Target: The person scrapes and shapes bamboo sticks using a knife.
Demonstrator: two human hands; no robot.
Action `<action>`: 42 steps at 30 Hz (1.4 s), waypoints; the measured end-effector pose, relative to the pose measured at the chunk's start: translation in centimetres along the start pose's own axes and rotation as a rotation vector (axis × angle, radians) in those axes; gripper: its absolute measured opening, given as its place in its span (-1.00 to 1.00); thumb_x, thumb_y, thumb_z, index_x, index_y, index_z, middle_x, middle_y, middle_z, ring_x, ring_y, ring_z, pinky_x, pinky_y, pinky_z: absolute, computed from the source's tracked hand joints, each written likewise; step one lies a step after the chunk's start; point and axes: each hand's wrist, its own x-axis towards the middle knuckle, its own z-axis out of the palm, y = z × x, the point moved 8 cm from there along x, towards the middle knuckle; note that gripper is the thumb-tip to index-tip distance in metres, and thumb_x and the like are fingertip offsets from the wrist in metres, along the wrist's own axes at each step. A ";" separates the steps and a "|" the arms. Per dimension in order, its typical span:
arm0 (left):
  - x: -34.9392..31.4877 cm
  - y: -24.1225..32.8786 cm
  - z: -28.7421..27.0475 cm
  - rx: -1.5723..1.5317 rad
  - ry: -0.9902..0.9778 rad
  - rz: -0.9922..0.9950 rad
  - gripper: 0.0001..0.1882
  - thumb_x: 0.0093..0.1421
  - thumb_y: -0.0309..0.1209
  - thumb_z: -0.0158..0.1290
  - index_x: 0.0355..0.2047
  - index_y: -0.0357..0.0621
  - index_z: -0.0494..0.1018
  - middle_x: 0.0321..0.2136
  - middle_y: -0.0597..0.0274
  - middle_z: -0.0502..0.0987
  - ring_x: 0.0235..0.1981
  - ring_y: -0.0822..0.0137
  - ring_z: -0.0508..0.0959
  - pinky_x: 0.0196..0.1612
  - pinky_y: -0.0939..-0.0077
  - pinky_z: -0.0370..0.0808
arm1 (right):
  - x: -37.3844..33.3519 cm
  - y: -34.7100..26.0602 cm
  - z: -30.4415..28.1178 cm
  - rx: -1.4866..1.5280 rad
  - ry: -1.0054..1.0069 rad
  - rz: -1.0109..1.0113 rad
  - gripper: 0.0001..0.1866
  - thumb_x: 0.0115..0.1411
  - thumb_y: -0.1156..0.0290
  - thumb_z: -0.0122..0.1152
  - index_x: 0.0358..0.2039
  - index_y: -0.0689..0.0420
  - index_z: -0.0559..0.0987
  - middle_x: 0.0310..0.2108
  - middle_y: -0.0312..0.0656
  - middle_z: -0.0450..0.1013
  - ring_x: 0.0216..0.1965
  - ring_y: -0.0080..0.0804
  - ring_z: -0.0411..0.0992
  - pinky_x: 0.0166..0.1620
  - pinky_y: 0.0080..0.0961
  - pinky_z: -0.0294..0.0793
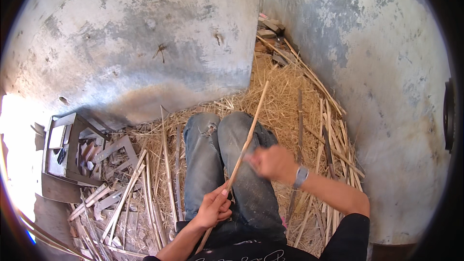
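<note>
A long, thin, pale wooden stick slants up and away over my jeans-clad legs. My left hand is wrapped round its lower part, and the stick's near end runs on below that hand toward my lap. My right hand, blurred by motion, is a closed fist just right of the stick's middle. Whatever is in that fist is hidden by the blur; a dark greyish patch shows on the stick beside it. A grey watch sits on my right wrist.
Straw and shavings cover the floor. Long sticks lie on the left and along the right wall. At left stands a small stool-like frame among scraps. Bricks are piled in the far corner; worn walls close in ahead and right.
</note>
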 end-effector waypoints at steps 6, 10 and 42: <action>-0.6 0.8 0.8 -0.115 -0.050 -0.085 -0.43 0.54 -0.14 -0.21 0.48 0.02 0.04 -0.69 0.50 -0.01 -0.76 0.62 -0.02 -0.69 0.67 0.02 | -1.2 -2.6 0.9 0.030 -0.049 -0.054 -0.33 0.37 -0.20 -0.03 -0.63 0.11 0.56 -0.74 0.06 0.43 -0.67 0.07 0.50 -0.59 -0.06 0.48; -0.3 1.0 1.2 -0.161 -0.028 -0.103 -0.41 0.53 -0.12 -0.19 0.47 0.00 0.05 -0.69 0.51 -0.01 -0.77 0.62 -0.01 -0.70 0.67 0.01 | 1.1 0.2 -0.3 -0.001 0.056 -0.029 -0.35 0.37 -0.16 0.02 -0.64 0.15 0.54 -0.74 0.07 0.42 -0.66 0.09 0.49 -0.60 -0.04 0.44; -1.3 -1.8 -0.9 -0.358 -0.118 -0.184 -0.48 0.50 -0.02 -0.16 0.29 -0.08 0.24 -0.72 0.53 0.01 -0.80 0.64 0.02 -0.70 0.69 0.02 | 0.7 2.2 -3.9 0.256 0.145 0.071 -0.38 0.48 0.01 -0.09 -0.63 0.21 0.40 -0.76 -0.08 0.23 -0.72 -0.18 0.21 -0.57 -0.26 0.19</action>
